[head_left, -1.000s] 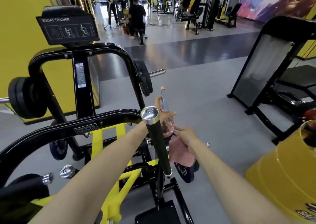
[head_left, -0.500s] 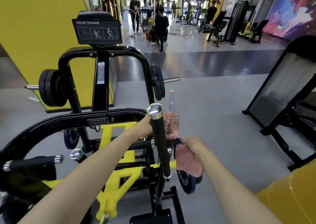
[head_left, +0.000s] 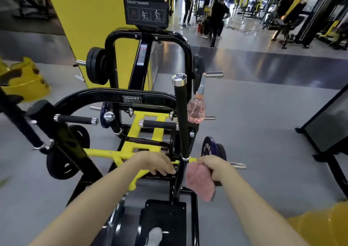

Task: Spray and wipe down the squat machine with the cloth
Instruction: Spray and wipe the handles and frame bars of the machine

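The squat machine (head_left: 131, 100) has a black and yellow frame with a "SQUAT TRAINER" sign on top. A black upright handle (head_left: 181, 117) with a chrome cap rises at its right side. The pink spray bottle (head_left: 196, 110) stands on the machine just right of that handle, with no hand on it. My right hand (head_left: 214, 166) grips the pink cloth (head_left: 199, 181) at the base of the upright handle. My left hand (head_left: 156, 163) hovers with relaxed fingers over the yellow bar, left of the handle's base, holding nothing.
A purple weight plate (head_left: 209, 148) hangs on a peg beside my right hand. Black plates (head_left: 96, 65) load the machine's upper left. Another black machine (head_left: 329, 129) stands at right, a yellow object (head_left: 22, 80) at left. People (head_left: 218, 14) stand far back.
My left hand let go of the spray bottle, which now stands on the machine, and dropped toward the yellow bar. My right hand moved the cloth down to the handle's base.
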Motion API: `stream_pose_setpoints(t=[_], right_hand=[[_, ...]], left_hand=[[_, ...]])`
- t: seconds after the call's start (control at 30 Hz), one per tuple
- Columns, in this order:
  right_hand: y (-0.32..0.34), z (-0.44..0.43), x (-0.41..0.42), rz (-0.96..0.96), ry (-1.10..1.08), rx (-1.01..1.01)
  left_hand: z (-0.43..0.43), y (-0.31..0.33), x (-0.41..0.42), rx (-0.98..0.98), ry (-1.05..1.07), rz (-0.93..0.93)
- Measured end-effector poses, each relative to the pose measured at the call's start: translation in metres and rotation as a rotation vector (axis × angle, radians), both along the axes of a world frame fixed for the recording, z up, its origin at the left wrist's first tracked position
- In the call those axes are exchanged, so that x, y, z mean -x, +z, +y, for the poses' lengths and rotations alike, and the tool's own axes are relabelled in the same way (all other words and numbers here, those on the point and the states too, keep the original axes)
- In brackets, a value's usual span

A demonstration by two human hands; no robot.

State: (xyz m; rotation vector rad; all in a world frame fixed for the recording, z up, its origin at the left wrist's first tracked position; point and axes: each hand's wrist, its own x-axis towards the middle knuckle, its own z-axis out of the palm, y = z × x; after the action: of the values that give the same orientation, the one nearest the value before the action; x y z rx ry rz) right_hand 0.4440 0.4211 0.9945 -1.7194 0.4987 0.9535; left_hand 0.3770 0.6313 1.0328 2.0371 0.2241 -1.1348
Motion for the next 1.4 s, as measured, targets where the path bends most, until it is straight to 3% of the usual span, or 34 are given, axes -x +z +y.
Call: stream_pose_setpoints(t=[0.2, 0.33, 0.47, 0.57, 0.7, 0.9, 1.07, 1.27, 1.4], right_hand=[[-0.007, 0.033, 0.04, 0.021, -0.047, -0.078], [-0.013, 0.062, 0.057, 0.032, -0.101, -0.168], [-0.013, 0.075, 0.063, -0.069, 0.117, -0.209], [-0.005, 0.078, 0.069, -0.109, 0.316, -0.222], [-0.002, 0.086, 0.074, -0.196, 0.428, -0.106], [0.002, 0.098, 0.077, -0.256, 0.342, -0.091], [0.014, 0.118, 0.082, -0.338, 0.136, -0.211], [0.023, 0.143, 0.093, -0.654, 0.179, -0.032], [0.037, 0.146, 0.095, -0.773, 0.321, 0.021]], left_hand=[[-0.038, -0.03, 0.045, 0.2, 0.177, -0.11], [-0.026, -0.039, 0.062, 0.052, 0.329, -0.346], [0.008, -0.04, 0.071, -0.094, 0.396, -0.42], [0.029, -0.03, 0.073, -0.109, 0.379, -0.483], [0.044, -0.017, 0.074, -0.139, 0.329, -0.569], [0.068, -0.007, 0.082, -0.146, 0.332, -0.576], [0.071, 0.0, 0.089, -0.098, 0.258, -0.699], [0.069, 0.001, 0.099, -0.085, 0.272, -0.799], [0.076, 0.011, 0.108, 0.02, 0.335, -0.68]])
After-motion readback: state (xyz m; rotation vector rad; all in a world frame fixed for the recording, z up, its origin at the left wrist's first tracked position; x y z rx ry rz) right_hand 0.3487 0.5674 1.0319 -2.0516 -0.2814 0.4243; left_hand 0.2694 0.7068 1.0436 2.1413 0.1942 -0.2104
